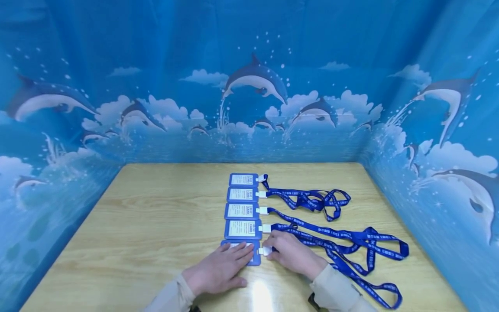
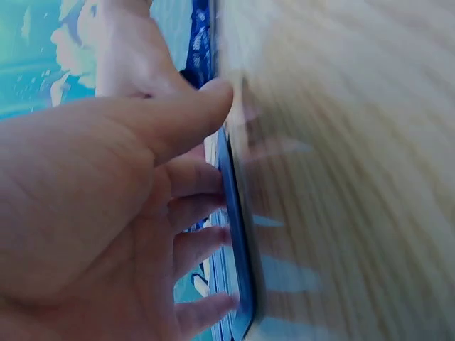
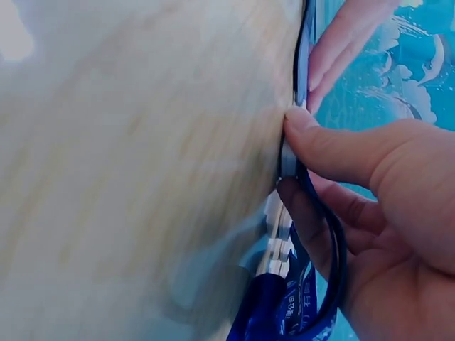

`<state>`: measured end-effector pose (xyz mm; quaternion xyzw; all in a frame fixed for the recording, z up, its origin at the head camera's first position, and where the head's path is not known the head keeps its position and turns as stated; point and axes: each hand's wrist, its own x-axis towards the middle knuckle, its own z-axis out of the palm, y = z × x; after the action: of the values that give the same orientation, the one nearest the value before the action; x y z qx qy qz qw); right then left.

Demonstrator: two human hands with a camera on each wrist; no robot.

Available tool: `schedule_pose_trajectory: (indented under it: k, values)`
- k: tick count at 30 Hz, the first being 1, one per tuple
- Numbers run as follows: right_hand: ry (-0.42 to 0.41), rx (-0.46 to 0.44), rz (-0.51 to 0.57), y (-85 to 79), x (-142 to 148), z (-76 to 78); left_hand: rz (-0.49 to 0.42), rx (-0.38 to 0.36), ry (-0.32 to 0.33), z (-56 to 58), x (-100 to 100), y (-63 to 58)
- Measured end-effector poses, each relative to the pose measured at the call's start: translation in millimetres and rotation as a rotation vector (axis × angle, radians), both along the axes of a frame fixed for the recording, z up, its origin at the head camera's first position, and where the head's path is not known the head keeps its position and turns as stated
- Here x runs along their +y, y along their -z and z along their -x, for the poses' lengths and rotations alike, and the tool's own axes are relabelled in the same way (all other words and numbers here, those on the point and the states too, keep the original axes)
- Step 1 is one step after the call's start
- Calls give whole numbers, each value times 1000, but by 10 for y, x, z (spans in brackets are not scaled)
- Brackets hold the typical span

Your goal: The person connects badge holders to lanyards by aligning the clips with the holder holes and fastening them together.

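Observation:
Blue-framed badge holders with white cards lie in a column on the wooden table, each with a white clip on its right side. My left hand rests on the nearest badge holder, its fingers extended across the card and hiding most of it. In the left wrist view, the fingertips meet the holder's upper face, with the thumb held off to one side. My right hand pinches that holder's white clip between thumb and fingers. A blue lanyard strap loops from the clip past the palm in the right wrist view.
Several more badge holders line up beyond the hands, edges close together. Their printed blue lanyards spread rightward in loose, overlapping loops, one reaching the table's front right. A dolphin-print curtain encloses the wooden table at the back and sides.

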<state>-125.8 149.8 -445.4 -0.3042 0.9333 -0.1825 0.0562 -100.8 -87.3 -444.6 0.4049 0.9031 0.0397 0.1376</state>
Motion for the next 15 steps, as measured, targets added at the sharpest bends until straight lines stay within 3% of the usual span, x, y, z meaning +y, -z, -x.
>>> schedule_pose_trajectory:
  k: [15]
  values:
    - [16, 52, -14, 37, -87, -81, 18, 35, 6, -49, 58, -24]
